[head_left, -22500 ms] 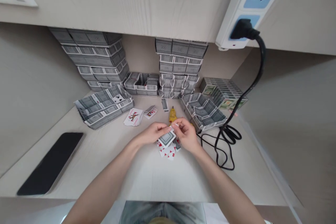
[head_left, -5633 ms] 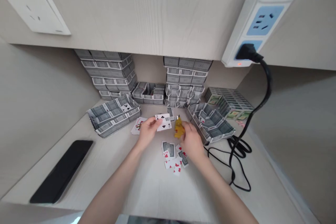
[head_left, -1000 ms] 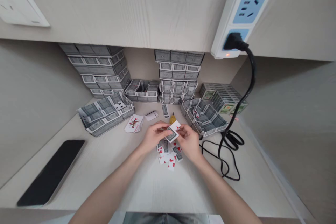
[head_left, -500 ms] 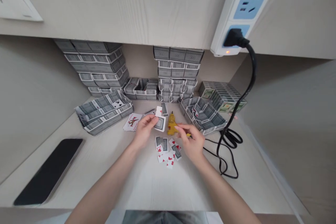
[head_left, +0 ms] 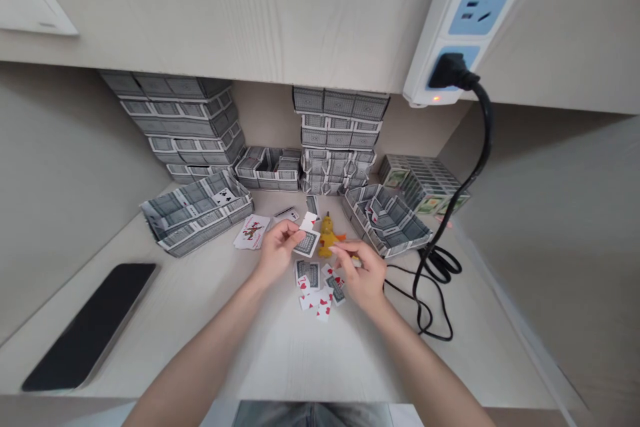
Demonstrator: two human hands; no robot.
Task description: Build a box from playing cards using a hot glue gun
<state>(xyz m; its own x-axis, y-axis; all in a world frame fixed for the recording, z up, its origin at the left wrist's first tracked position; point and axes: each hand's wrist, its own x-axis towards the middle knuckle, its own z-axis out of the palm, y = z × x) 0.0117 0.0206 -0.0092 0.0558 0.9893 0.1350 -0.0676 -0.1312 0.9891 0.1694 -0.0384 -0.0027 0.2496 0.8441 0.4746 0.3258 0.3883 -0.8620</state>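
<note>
My left hand (head_left: 280, 248) is closed in a pinch on a folded playing card (head_left: 307, 243), patterned back up. A white piece with a red mark (head_left: 309, 221) stands up from its far edge. My right hand (head_left: 361, 272) is closed, with thumb and forefinger together; what sits between them, if anything, is too small to make out. Just behind those fingertips is a yellow glue gun (head_left: 327, 233) with a dark tip and orange trigger, its handle partly hidden by the hand. Loose cards and cut card pieces (head_left: 313, 297) lie nearer me, between my hands.
Open boxes built from cards stand at left (head_left: 197, 213) and right (head_left: 387, 220). Card stacks (head_left: 340, 130) line the back. A joker card pile (head_left: 251, 232), a phone (head_left: 90, 327) and a black cable (head_left: 445, 260) lie on the desk. A power strip (head_left: 460, 27) hangs above right.
My left hand has tilted the folded card and brought it slightly nearer me. My right fingertips have shifted a little toward me, and the glue gun's orange trigger now shows.
</note>
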